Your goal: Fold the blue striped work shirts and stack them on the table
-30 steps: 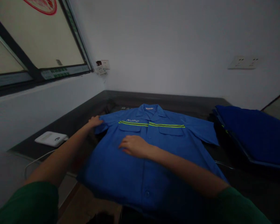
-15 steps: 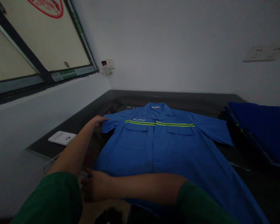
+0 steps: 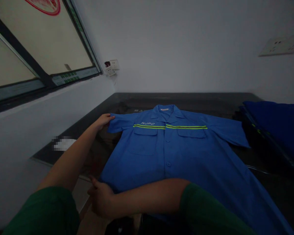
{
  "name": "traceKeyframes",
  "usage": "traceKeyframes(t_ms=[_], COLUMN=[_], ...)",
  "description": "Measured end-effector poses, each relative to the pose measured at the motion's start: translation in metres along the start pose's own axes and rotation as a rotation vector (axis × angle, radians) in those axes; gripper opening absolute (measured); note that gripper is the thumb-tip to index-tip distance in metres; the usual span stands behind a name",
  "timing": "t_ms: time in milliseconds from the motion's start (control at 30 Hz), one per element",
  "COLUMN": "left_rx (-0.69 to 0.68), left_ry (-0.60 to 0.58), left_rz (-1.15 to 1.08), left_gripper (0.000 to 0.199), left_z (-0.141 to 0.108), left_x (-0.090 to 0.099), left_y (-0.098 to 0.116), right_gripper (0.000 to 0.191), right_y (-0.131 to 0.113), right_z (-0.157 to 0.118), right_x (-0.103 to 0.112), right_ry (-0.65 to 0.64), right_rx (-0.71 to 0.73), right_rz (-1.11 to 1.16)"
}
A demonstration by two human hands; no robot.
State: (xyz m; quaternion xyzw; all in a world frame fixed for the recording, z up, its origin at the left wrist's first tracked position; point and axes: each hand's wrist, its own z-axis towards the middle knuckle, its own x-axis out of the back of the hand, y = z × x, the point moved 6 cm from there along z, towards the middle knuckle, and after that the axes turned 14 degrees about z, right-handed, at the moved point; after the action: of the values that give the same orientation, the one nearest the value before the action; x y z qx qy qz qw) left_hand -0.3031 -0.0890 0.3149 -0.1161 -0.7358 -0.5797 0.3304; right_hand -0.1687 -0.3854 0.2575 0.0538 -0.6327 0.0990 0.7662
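Note:
A blue short-sleeved work shirt (image 3: 147, 147) lies spread face up, collar toward the wall, with yellow stripes, chest pockets and the letters NJPC. My left hand (image 3: 104, 120) pinches the edge of the sleeve on the left. Crossing low over the shirt front, my right arm reaches left, and my right hand (image 3: 101, 197) is closed at the shirt's lower left edge. Its fingertips are partly hidden, but the cloth runs up to them. The lower part of the front is covered by my right forearm.
The shirt rests on a dark table (image 3: 186, 97) against the wall. Folded dark blue clothes (image 3: 276, 130) are stacked at the right. A white object (image 3: 63, 144), partly blurred out, lies left of my left forearm. Wall sockets (image 3: 112, 67) and a window (image 3: 49, 78) are beyond.
The camera view has shifted slightly, moving the shirt a little right and up in the picture. Both hands stay at the same parts of the shirt, and the left sleeve is still held.

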Motion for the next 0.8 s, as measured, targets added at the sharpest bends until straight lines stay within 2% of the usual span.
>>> traceKeyframes(t_ms=[233,333,400,500,600,700,800], left_rx=[-0.127,-0.131,-0.125,-0.147,-0.169,-0.173,-0.169], left_ry=[-0.163,-0.140,-0.105,-0.096,-0.180,-0.274,-0.302], left_rz=[-0.013,-0.098,-0.172,-0.304,-0.442,-0.509,-0.505], left_gripper=[0.008,0.010,0.011,0.011,0.009,0.007,0.007], left_z=[-0.002,-0.003,-0.003,-0.003,-0.005,-0.010,-0.014], left_x=[0.003,-0.001,-0.013,-0.051,-0.105,-0.160,-0.206], left_y=[0.032,0.050,0.064,0.092,0.121,0.144,0.155], right_gripper=[0.017,0.016,0.017,0.021,0.019,0.011,0.008], right_y=[0.009,0.015,0.016,0.010,0.000,-0.012,-0.024], right_z=[-0.030,-0.054,-0.078,-0.119,-0.157,-0.187,-0.205], right_x=[0.037,0.061,0.077,0.096,0.103,0.100,0.088], right_ry=[0.051,0.102,0.145,0.219,0.265,0.248,0.202], right_rx=[0.067,0.059,0.013,-0.077,-0.211,-0.353,-0.422], right_rz=[0.016,-0.007,-0.021,-0.013,0.011,0.017,0.028])
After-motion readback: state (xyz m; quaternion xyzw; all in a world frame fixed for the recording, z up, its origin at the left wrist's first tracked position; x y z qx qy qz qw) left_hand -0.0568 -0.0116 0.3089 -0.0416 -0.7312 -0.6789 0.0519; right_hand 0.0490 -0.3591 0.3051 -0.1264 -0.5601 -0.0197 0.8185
